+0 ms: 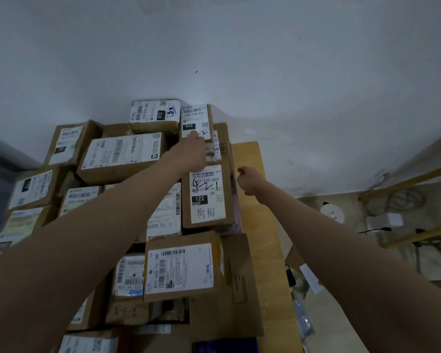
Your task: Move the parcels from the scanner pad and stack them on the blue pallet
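While the stack of parcels (127,200) fills the left and centre of the frame, packed tight against the wall (265,59), we reach our left hand (192,149) up to the far box marked 032 (196,122) at upper centre. Its fingertips lie on the lower edge of that box's white label; the fingers look fairly straight, pressing, not wrapping, though blur keeps us from being sure. We judge this is a nudge to seat the box square against its neighbour, the 070 box (154,115), so the top layer stays level.

Our right hand (248,179) hangs just right of the 122 box (206,196), at centre right, fingers curled in and holding nothing. It sits apart from the cardboard, likely ready to steady the edge if the row shifts.

Labels mostly face up, which keeps them readable. Boxes are butted edge to edge, the bigger ones lower, which should spread the load. A wooden surface (255,194) runs along the right of the stack. The blue pallet itself is hidden under the boxes; no scanner pad is in view.
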{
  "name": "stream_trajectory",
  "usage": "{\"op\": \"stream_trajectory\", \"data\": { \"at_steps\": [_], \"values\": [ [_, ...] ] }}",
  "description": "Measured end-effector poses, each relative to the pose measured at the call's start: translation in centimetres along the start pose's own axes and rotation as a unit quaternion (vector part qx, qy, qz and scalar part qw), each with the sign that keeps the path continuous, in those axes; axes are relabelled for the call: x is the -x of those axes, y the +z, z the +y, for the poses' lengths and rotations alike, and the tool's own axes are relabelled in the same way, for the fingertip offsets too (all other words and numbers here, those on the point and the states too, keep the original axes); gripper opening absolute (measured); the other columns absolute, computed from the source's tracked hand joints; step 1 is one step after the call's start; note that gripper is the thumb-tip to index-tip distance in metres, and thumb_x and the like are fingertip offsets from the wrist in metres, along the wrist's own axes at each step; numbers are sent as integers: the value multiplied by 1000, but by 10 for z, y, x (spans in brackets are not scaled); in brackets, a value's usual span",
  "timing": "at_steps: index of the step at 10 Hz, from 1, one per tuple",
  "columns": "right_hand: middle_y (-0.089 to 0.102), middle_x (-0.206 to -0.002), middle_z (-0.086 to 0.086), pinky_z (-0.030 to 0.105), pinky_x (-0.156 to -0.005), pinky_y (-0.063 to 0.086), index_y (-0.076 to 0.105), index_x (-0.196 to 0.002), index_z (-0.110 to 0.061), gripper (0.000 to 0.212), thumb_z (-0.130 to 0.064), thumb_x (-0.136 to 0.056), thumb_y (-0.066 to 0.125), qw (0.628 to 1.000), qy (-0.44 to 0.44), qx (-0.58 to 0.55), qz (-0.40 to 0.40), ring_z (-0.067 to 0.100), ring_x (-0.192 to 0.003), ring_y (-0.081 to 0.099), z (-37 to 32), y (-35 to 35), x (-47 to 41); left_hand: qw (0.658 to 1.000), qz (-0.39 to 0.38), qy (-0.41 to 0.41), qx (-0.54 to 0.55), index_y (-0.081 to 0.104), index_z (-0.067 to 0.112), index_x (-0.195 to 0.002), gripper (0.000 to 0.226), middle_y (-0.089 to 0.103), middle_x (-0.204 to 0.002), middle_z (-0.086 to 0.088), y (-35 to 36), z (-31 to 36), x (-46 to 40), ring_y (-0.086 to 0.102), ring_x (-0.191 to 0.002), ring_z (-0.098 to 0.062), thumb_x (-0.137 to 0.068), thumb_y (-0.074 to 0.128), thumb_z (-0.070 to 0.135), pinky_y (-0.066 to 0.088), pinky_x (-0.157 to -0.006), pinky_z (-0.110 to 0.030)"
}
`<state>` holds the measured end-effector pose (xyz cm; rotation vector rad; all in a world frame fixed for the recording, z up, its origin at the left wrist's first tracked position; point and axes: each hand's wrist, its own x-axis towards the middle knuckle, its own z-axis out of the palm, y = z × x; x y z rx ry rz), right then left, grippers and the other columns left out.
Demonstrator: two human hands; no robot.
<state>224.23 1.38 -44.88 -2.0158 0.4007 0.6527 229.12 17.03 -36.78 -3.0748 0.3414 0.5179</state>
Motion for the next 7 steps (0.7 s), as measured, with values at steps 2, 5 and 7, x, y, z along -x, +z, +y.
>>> {"op": "stream_trajectory", "data": {
  "at_steps": [2, 5, 7],
  "values": [
    [63, -123, 16, 43, -84, 57, 56, -131, -9, 40, -1, -97, 35, 997, 1, -75, -26, 30, -106, 62, -2, 16, -14, 999, 43, 8, 19, 44, 2, -132, 44, 36, -136, -13, 12, -5, -7, 49, -109, -28, -90, 54, 9, 48, -90, -40],
    [39, -151, 14, 38, -98, 45, 27, -152, -10, 56, -7, -98, 42, 998, -43, -14, 38, 31, -134, 42, -21, -4, 12, 998, 21, 18, 48, 34, 1, -143, 53, 20, -153, -15, -2, -5, 21, 39, -130, -32, -93, 50, 6, 42, -102, -41],
    [55, -132, 12, 32, -73, 45, 43, -140, -11, 44, -11, -96, 49, 987, -122, -3, 109, 17, -92, 51, -40, -5, 42, 994, 52, 14, 94, 48, 7, -133, 40, 40, -137, -11, -10, -39, 63, 49, -115, -26, -93, 49, 11, 46, -94, -40]
  ]
}}
